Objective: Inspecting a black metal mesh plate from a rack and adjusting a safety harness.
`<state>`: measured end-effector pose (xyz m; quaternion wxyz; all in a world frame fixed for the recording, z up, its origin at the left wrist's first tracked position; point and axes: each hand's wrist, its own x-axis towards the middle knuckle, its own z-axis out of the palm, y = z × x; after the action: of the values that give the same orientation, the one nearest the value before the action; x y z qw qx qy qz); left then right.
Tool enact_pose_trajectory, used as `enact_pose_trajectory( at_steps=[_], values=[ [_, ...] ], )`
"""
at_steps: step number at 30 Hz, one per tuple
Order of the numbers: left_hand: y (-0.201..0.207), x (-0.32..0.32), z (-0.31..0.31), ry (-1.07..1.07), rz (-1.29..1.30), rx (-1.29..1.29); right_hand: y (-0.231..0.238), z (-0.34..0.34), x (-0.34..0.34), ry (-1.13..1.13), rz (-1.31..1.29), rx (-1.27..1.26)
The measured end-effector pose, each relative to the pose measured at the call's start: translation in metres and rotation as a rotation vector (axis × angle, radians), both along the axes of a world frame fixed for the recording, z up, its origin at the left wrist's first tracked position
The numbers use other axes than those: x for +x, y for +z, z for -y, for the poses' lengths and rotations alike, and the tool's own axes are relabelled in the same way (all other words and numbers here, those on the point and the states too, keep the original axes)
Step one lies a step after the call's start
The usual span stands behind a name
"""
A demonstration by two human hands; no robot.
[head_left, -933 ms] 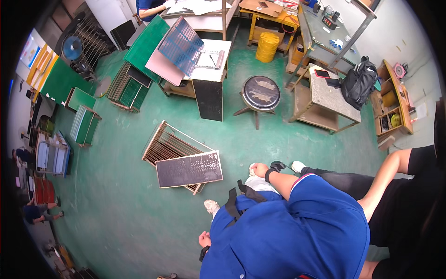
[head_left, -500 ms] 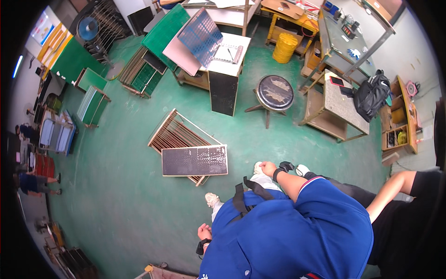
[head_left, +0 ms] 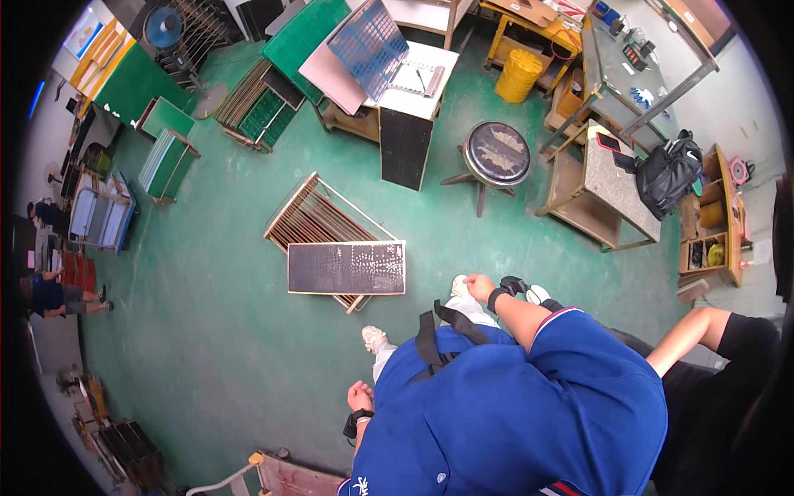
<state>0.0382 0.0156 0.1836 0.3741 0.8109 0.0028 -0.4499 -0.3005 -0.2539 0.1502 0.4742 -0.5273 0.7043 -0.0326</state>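
Note:
My left hand (head_left: 360, 395) hangs beside my left hip, its fingers loosely curled in and holding nothing that I can see. Over by my right leg, my right hand (head_left: 478, 288) is also closed, with no object visible in it. Both wrists wear black bands. Ahead of me on the floor, a dark rectangular panel with a light wooden frame and pale speckles (head_left: 347, 268) lies across a slatted wooden rack (head_left: 310, 217). Neither hand touches the panel or the rack.
A round black stool (head_left: 496, 155) stands ahead to the right, near a bench (head_left: 597, 178) with a black backpack (head_left: 668, 174). A white-topped table (head_left: 426, 78) holds a notebook. Another person in black (head_left: 711, 388) is close on my right. Behind my left side is a cart (head_left: 298, 475).
My view has shifted slightly, so the floor rack and panel sit a little higher. Both hands keep nearly the same pose, and more of the cart behind my left side shows.

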Motion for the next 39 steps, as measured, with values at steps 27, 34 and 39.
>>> enact_pose_trajectory(
  at_steps=[27, 34, 39],
  values=[
    [-0.012, -0.004, -0.011, 0.083, 0.016, 0.048, -0.046, -0.004, -0.02, 0.052, 0.134, 0.023],
    [-0.017, -0.006, -0.017, 0.105, 0.008, 0.034, -0.047, -0.004, -0.022, 0.038, 0.137, 0.039],
    [-0.019, -0.005, -0.024, 0.095, 0.013, 0.049, -0.043, -0.002, -0.023, 0.026, 0.125, 0.075]
  ],
)
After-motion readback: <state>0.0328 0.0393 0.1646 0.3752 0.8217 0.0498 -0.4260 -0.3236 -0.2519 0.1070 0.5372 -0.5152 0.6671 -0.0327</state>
